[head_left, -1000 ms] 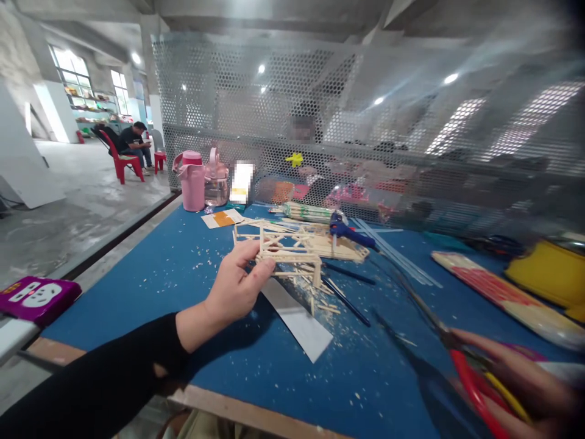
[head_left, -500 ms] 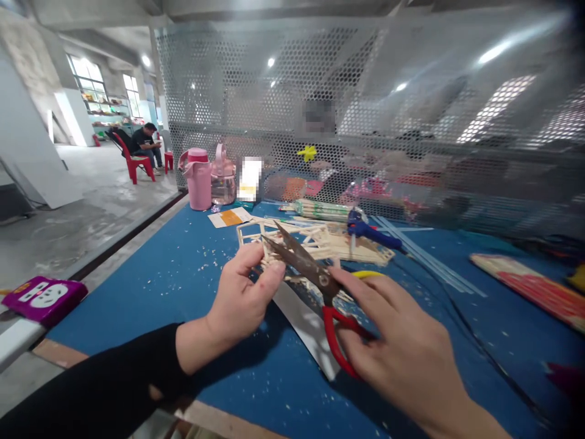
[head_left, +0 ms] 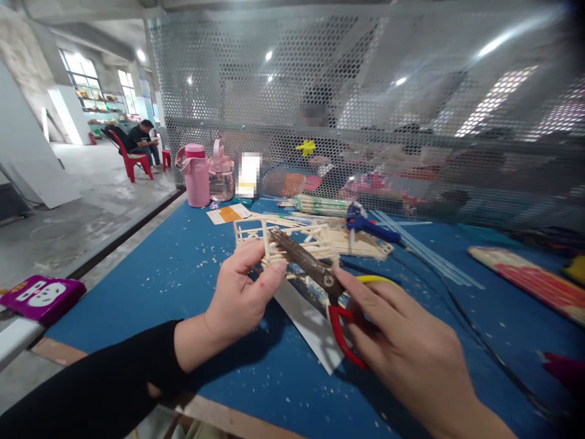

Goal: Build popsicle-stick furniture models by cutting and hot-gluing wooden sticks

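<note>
My left hand [head_left: 244,289] pinches a small frame of pale wooden sticks [head_left: 264,230] between thumb and fingers. My right hand [head_left: 402,335] grips scissors [head_left: 306,259] with one red and one yellow handle. Their dark, worn blades are closed together, tips beside the sticks just above my left thumb. Whether a stick lies between the blades I cannot tell. More pale stick structure [head_left: 315,239] shows behind the blades, and how it joins the held frame is unclear. A white sheet [head_left: 308,323] lies on the table below the hands.
On the blue table [head_left: 150,311] are a blue glue gun [head_left: 370,227] with its cord, clear glue sticks [head_left: 429,253], a bag of sticks [head_left: 322,206], a pink flask [head_left: 197,177] and a clear jug [head_left: 222,180]. A purple power strip [head_left: 43,299] sits left. A perforated screen [head_left: 256,91] stands behind.
The scissor blades have closed from spread apart, and the handles have shifted slightly. My left hand keeps its hold on the stick frame. The whole view has shifted slightly.
</note>
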Available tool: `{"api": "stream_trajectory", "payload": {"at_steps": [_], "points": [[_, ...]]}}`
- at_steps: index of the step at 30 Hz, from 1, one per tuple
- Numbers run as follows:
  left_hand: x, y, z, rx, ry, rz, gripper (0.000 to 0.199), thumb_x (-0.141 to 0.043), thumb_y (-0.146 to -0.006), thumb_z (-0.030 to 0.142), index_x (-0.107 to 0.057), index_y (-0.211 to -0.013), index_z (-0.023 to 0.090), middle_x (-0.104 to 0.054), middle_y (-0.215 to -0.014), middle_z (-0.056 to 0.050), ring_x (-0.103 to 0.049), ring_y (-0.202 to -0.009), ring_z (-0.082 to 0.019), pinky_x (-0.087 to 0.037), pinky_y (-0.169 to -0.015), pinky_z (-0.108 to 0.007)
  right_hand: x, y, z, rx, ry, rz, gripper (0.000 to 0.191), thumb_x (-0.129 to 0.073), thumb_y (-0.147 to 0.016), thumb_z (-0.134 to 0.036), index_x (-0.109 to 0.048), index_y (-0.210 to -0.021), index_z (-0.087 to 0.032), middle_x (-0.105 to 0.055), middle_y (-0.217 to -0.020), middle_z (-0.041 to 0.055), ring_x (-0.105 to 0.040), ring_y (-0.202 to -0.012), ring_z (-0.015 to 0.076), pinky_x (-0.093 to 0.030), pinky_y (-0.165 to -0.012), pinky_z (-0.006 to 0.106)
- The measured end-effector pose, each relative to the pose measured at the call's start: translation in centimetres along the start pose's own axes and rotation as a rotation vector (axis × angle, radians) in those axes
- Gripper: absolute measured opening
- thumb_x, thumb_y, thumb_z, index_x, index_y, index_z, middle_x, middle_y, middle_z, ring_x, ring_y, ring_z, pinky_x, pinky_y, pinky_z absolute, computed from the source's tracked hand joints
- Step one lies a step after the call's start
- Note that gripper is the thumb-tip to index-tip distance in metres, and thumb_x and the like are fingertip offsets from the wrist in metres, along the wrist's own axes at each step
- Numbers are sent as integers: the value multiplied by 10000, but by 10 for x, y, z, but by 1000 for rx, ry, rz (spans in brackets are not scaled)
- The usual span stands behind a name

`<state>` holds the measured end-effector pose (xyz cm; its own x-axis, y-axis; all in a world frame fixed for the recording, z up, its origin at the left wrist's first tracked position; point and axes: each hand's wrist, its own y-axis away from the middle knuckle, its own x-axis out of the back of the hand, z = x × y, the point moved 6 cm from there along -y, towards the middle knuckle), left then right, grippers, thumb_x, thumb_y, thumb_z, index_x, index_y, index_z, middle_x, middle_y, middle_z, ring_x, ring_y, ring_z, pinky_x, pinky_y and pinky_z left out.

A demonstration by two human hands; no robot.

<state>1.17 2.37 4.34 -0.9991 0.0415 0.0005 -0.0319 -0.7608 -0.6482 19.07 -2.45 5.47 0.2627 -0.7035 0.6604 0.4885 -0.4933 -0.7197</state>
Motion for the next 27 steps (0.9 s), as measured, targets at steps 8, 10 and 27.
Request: {"api": "stream_trajectory", "payload": {"at_steps": [8, 10, 27], "points": [[4, -6, 0, 1, 0, 10, 219, -549, -890, 277, -682, -1049, 204, -692, -1079, -81, -595, -1081, -231, -424, -1015, -414, -5, 3, 5, -76, -47, 25, 514, -494, -794, -103, -535, -1295, -213, -660, -949, 70, -663, -765, 167, -521, -638, 232], [5, -6, 1, -17, -4, 15, 228, -549, -889, 278, -679, -1064, 210, -688, -1113, -79, -588, -1105, -234, -417, -1032, -415, -5, 2, 5, -94, -46, 29, 546, -498, -770, -103, -537, -1300, -225, -656, -959, 71, -666, -778, 183, -523, -623, 246], [6, -3, -1, 3, 47, 30, 211, -545, -897, 288, -681, -1038, 213, -684, -1081, -77, -588, -1099, -231, -436, -1020, -430, -3, 3, 1, -51, -50, 33, 641, -489, -819, -113, -394, -1424, -305, -641, -932, 69, -657, -759, 192, -526, -610, 263]]}}
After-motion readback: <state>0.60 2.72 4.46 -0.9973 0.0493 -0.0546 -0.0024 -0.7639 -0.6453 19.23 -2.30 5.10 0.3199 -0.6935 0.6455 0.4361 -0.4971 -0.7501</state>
